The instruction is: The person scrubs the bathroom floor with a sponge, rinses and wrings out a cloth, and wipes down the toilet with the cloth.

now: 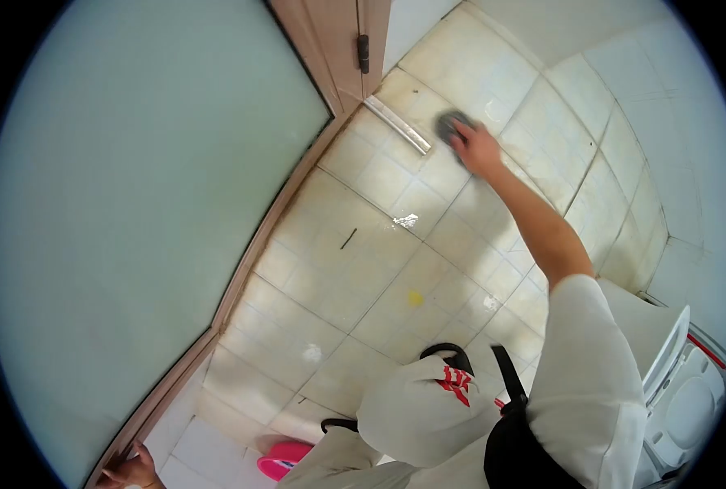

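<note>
Currently R hand (pixel 481 151) grips dk grey scrubber (pixel 446 125) on tiles (pixel 383 269), L hand (pixel 137 473) spread nr door frame (pixel 226 314).

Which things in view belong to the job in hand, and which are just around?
In use:
dark pad, blurred, under the right hand
floor tiles, beneath the pad

Just around, apparently:
pink container
thin dark strip
metal strip, near the pad
toilet
</note>
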`<action>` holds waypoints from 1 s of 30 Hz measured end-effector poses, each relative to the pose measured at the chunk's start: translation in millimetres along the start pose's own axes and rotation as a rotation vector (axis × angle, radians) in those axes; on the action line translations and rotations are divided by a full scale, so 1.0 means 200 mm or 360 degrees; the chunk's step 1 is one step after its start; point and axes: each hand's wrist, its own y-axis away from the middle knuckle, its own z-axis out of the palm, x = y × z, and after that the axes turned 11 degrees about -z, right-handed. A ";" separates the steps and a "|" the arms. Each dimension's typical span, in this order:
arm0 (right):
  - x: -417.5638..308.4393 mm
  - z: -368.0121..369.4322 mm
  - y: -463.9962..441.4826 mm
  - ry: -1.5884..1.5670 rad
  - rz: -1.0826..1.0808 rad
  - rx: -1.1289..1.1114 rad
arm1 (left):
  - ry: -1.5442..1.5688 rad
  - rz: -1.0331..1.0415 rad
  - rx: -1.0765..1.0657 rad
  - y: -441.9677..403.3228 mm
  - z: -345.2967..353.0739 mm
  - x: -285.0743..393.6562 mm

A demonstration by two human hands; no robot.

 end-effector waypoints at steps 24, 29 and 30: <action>-0.18 0.04 -0.38 -0.0210 -0.0381 -0.0550 | 0.0147 -0.0114 -0.0100 0.09 0.03 -0.09; -0.30 0.11 -0.61 -0.0149 -0.0305 -0.0526 | 0.0190 -0.0141 -0.0382 0.11 -0.01 -0.09; -0.31 0.16 -0.65 -0.0164 -0.0347 -0.0384 | 0.0234 -0.0163 -0.0422 0.18 0.03 -0.16</action>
